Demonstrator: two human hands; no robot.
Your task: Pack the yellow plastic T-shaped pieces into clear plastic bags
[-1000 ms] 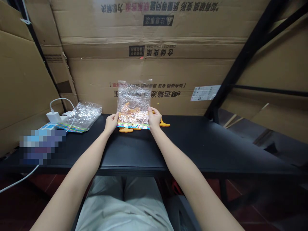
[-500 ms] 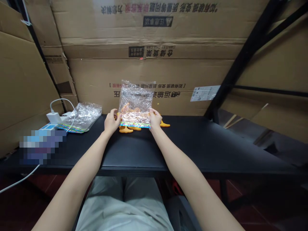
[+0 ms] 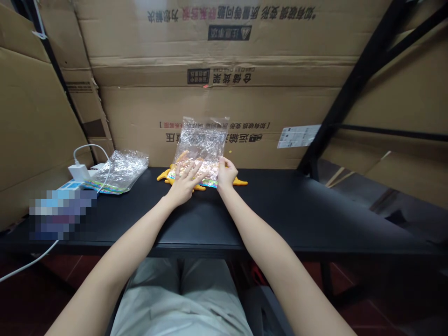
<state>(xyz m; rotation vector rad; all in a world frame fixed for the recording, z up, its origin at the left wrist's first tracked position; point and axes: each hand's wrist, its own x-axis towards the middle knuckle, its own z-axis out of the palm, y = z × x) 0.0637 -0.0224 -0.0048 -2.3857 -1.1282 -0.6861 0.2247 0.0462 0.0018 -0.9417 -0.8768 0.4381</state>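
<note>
A clear plastic bag with a colourful strip along its near edge stands tilted up over several orange-yellow pieces. Their exact kind I cannot make out, and some show only through the film. My left hand lies on the lower left of the bag, fingers spread and nothing gripped. At the bag's lower right corner, my right hand pinches the film between thumb and fingers. Just right of that hand, part of an orange-yellow piece pokes out onto the black table.
More clear plastic bags lie at the left, beside a white charger with a cable. A pixelated patch hides something in front of them. Cardboard stands behind the table, and a black metal post slants up at the right.
My left hand has let go of the bag's left corner and moved right, flat onto its lower part. The bag has shifted slightly right at the top. My right hand keeps its hold.
</note>
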